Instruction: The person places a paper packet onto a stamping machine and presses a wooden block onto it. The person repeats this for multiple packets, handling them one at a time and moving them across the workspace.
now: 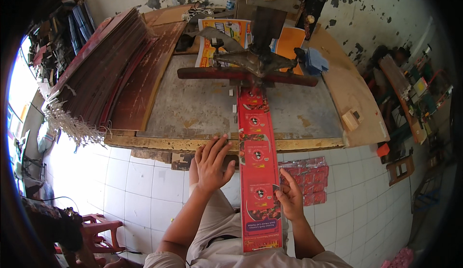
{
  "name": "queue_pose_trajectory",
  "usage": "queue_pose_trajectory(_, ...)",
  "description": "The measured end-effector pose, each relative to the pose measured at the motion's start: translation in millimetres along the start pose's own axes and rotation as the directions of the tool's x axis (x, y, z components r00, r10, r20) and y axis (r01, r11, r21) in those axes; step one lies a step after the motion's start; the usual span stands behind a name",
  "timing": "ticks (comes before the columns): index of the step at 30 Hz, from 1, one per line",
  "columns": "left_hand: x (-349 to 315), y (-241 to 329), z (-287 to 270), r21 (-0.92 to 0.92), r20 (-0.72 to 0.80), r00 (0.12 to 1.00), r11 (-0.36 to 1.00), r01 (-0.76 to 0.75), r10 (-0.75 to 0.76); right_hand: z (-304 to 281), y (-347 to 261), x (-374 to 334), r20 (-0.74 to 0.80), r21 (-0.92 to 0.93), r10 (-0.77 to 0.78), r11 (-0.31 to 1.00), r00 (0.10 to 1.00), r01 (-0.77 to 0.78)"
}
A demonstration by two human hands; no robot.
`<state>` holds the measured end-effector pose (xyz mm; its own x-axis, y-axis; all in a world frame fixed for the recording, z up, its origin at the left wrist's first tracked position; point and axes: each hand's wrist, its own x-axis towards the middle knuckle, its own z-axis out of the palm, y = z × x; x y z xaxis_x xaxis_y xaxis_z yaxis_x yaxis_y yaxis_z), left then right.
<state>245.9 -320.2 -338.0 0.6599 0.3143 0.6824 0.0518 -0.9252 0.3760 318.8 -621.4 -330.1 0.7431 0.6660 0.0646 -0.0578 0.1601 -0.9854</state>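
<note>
Red, the long printed strip (260,176) runs from beneath the machine's dark crossbar (207,73) over the surface (185,109) and past its front edge toward the lap. Of the hands, the left hand (212,163) is open near that edge; the right hand (291,194) is beside the strip, its grip impossible to tell.

Room to pass lies over the metal bed (207,109) either side of the red strip (259,172); a crossbar (217,74) blocks its far end, perhaps hanging just above.
</note>
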Motion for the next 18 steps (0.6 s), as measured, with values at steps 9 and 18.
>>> queue_pose_trajectory(9,12,18,-14,-0.212,0.137,0.985,0.974,-0.077,0.108,13,-23,-5,-0.071,-0.088,0.03,0.995,0.997,-0.036)
queue_pose_trajectory(18,34,18,-22,-0.114,0.221,0.968,0.989,-0.098,0.122,16,-20,12,-0.151,-0.111,-0.028,0.994,0.988,0.011)
